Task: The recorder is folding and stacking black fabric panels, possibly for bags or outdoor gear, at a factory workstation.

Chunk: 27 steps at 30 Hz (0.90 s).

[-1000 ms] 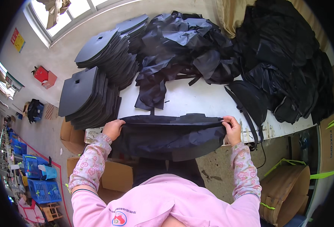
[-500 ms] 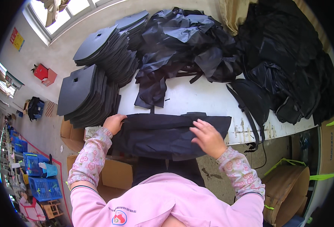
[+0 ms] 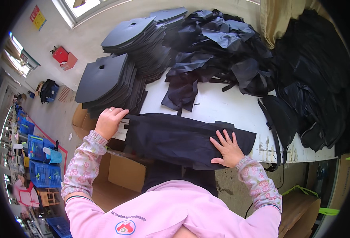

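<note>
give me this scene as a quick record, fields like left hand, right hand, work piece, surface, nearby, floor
left hand: at the left end of the work piece; grip unclear
right hand: open, fingers spread on the work piece
work piece: black fabric, spread along the table's near edge
surface: white table
nearby, left: stacked dark grey sheets with small cutouts
nearby, behind: crumpled black fabric pile
nearby, right: curved black piece with strap; large black heap
floor: open cardboard box, lower left

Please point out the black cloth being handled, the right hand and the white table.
Black cloth (image 3: 171, 133): head view, middle of its upper face.
Right hand (image 3: 230, 152): head view, back of the hand.
White table (image 3: 216, 104): head view, bare top.
</note>
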Each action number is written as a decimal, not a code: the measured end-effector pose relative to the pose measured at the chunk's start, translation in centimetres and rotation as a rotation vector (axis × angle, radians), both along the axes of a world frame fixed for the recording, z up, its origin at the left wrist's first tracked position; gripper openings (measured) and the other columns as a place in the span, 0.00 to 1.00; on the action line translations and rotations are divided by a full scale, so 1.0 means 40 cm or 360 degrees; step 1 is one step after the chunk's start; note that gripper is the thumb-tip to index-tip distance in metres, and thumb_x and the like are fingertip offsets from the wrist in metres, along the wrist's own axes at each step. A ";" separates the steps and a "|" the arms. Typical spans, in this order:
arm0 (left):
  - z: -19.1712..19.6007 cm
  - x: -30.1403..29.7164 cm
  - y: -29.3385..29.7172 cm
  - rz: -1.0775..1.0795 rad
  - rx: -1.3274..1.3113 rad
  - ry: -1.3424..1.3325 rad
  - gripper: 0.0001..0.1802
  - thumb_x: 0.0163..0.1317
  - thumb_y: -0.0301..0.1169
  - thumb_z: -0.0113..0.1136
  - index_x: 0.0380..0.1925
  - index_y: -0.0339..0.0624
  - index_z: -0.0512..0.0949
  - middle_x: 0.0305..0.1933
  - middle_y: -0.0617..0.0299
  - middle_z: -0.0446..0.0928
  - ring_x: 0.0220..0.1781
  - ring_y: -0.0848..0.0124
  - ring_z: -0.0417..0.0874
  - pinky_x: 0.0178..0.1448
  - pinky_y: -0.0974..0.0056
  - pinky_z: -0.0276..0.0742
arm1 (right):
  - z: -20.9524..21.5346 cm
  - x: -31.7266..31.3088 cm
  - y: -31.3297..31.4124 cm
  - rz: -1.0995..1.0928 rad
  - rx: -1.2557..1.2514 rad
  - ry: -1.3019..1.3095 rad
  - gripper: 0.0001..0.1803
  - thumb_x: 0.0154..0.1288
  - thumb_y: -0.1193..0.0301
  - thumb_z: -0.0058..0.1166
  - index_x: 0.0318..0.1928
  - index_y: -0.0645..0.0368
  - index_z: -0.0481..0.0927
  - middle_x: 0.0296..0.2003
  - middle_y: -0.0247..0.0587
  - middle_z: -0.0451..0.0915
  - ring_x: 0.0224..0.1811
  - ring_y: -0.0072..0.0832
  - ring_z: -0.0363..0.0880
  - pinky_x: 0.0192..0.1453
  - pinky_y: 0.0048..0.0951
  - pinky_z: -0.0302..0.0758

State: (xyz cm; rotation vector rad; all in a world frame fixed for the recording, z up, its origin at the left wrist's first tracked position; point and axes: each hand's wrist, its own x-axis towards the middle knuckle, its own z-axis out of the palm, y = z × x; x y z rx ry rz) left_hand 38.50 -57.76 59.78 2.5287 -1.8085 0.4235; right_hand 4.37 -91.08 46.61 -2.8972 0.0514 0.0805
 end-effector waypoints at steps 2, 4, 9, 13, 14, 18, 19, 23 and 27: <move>0.032 -0.021 -0.028 -0.0211 -0.0191 -0.0107 0.20 0.51 0.21 0.58 0.47 0.43 0.81 0.41 0.60 0.80 0.42 0.60 0.80 0.49 0.57 0.76 | 0.086 0.051 -0.001 0.0023 0.0017 0.0134 0.50 0.58 0.39 0.58 0.74 0.50 0.58 0.75 0.49 0.55 0.79 0.54 0.41 0.77 0.65 0.40; 0.062 -0.065 -0.082 -0.0351 -0.0285 -0.0136 0.19 0.50 0.25 0.60 0.45 0.43 0.82 0.42 0.61 0.80 0.44 0.62 0.80 0.50 0.57 0.75 | 0.193 0.142 0.036 -0.0003 0.0468 -0.0420 0.47 0.59 0.50 0.65 0.72 0.55 0.60 0.69 0.52 0.65 0.77 0.51 0.51 0.77 0.58 0.48; 0.059 -0.169 -0.219 -0.0742 -0.0465 0.0108 0.21 0.54 0.28 0.64 0.52 0.47 0.81 0.54 0.59 0.78 0.57 0.60 0.77 0.62 0.55 0.72 | 0.257 0.390 0.172 0.0267 0.2151 -0.0535 0.32 0.67 0.73 0.59 0.69 0.59 0.63 0.56 0.46 0.77 0.60 0.34 0.76 0.66 0.32 0.70; 0.180 -0.040 -0.115 -0.0025 -0.0689 -0.0004 0.40 0.50 0.38 0.73 0.65 0.48 0.70 0.70 0.48 0.66 0.75 0.51 0.62 0.76 0.42 0.51 | 0.199 0.409 0.150 0.0149 0.2423 -0.0381 0.19 0.70 0.80 0.53 0.60 0.65 0.73 0.38 0.37 0.81 0.38 0.22 0.82 0.48 0.23 0.79; 0.169 0.038 -0.056 0.0227 -0.0818 -0.0072 0.44 0.48 0.39 0.74 0.67 0.48 0.67 0.72 0.45 0.63 0.77 0.51 0.60 0.77 0.38 0.48 | 0.199 0.399 0.151 -0.0018 0.2481 -0.0410 0.16 0.70 0.80 0.53 0.56 0.66 0.75 0.33 0.36 0.81 0.36 0.22 0.82 0.46 0.23 0.78; 0.135 0.203 0.071 0.0619 -0.0343 0.0365 0.45 0.45 0.40 0.77 0.66 0.49 0.69 0.71 0.47 0.67 0.72 0.53 0.68 0.75 0.49 0.60 | 0.188 0.395 0.153 -0.0025 0.2540 -0.0331 0.10 0.71 0.77 0.54 0.50 0.67 0.78 0.32 0.35 0.81 0.31 0.20 0.80 0.39 0.22 0.79; 0.139 0.210 0.074 0.0605 -0.0289 0.0540 0.44 0.44 0.40 0.77 0.65 0.49 0.71 0.69 0.48 0.70 0.69 0.54 0.72 0.73 0.54 0.65 | 0.185 0.397 0.156 -0.0033 0.2595 -0.0289 0.09 0.72 0.76 0.54 0.49 0.66 0.78 0.31 0.35 0.81 0.29 0.20 0.80 0.36 0.22 0.79; 0.180 0.227 0.064 0.0534 -0.0338 0.0787 0.37 0.43 0.36 0.76 0.59 0.49 0.78 0.65 0.50 0.75 0.65 0.56 0.77 0.69 0.59 0.70 | 0.186 0.398 0.145 -0.0083 0.2526 -0.0259 0.09 0.72 0.75 0.55 0.49 0.66 0.78 0.31 0.35 0.81 0.29 0.20 0.80 0.36 0.22 0.79; 0.177 0.264 0.101 0.0446 -0.0355 0.0926 0.32 0.52 0.33 0.71 0.60 0.46 0.77 0.63 0.51 0.77 0.62 0.57 0.79 0.68 0.62 0.71 | 0.183 0.404 0.166 -0.0127 0.2645 -0.0295 0.08 0.72 0.75 0.55 0.47 0.66 0.78 0.30 0.35 0.81 0.27 0.19 0.79 0.34 0.21 0.78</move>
